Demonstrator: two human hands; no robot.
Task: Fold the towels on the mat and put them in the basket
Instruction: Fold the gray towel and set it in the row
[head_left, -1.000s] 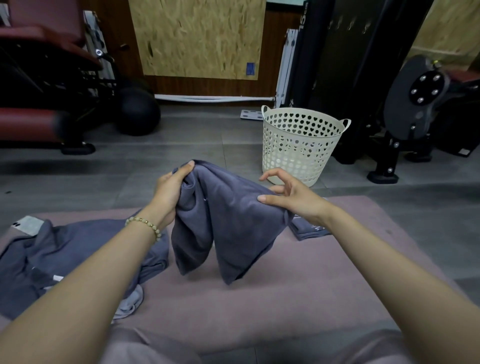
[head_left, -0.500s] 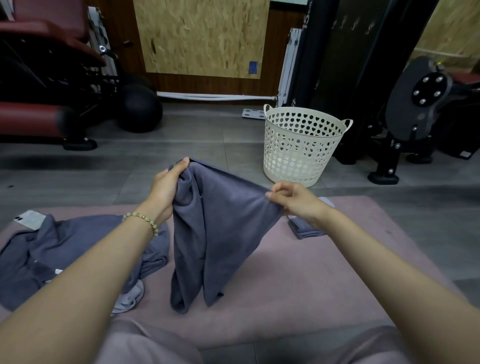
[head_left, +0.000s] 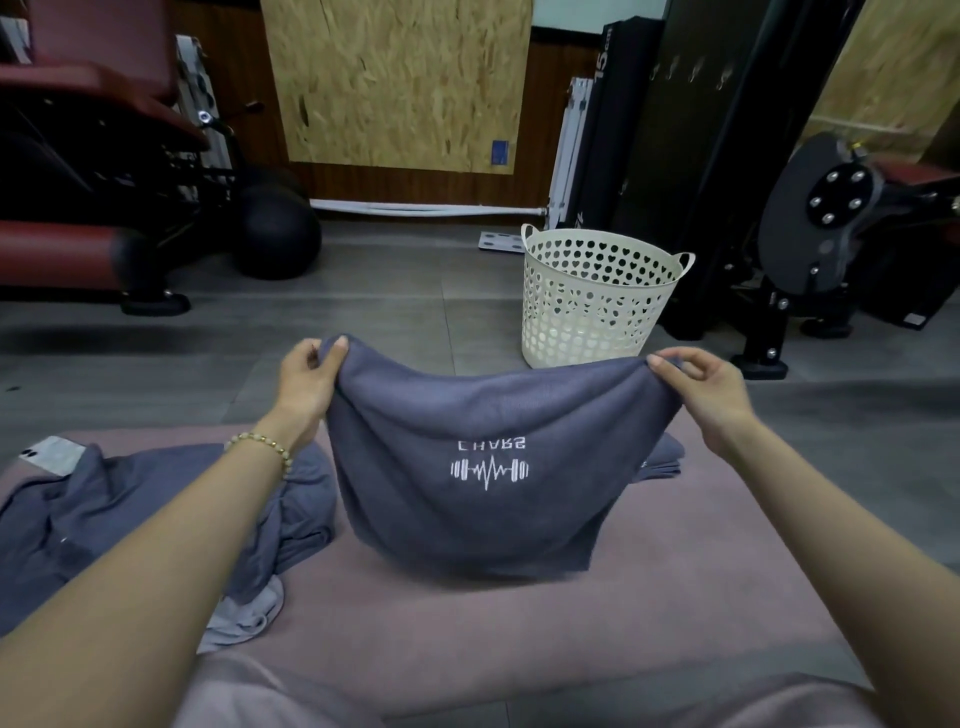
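Mauve mat (head_left: 519, 634) fills the near ground, with grey floor (head_left: 389, 322) beyond its far edge. The biggest cloth is a heap of unfolded grey towels (head_left: 130, 519) on the mat's left side, running off the left edge. Next is the held towel (head_left: 467, 415), grey with a white logo facing the camera upside down. It is stretched wide above the mat's middle, the top edge sagging between the hands and the lower edge hanging just over the mat or brushing it; can't tell which.

Cream perforated basket (head_left: 592, 312) stands upright on the floor past the mat's far edge, right of centre and well apart from the towel. Can't tell whether anything is inside. A small folded towel (head_left: 667, 460) lies near the mat's far right, half hidden behind the held one.

Left hand (head_left: 304, 379) grasps the towel's top left corner, thumb over the cloth. Right hand (head_left: 711, 395) pinches the top right corner between thumb and forefinger, the other fingers loosely raised. A phone (head_left: 52, 454) sits at the mat's far left corner, touching the heap.

Step, as I judge it: opening out one towel, first fold not yet made. The next move likely calls for bringing the corners together evenly, or laying the towel flat. The mat's middle and near right offer room, while the left is crowded by the heap. The path to the basket over the far edge looks unobstructed.
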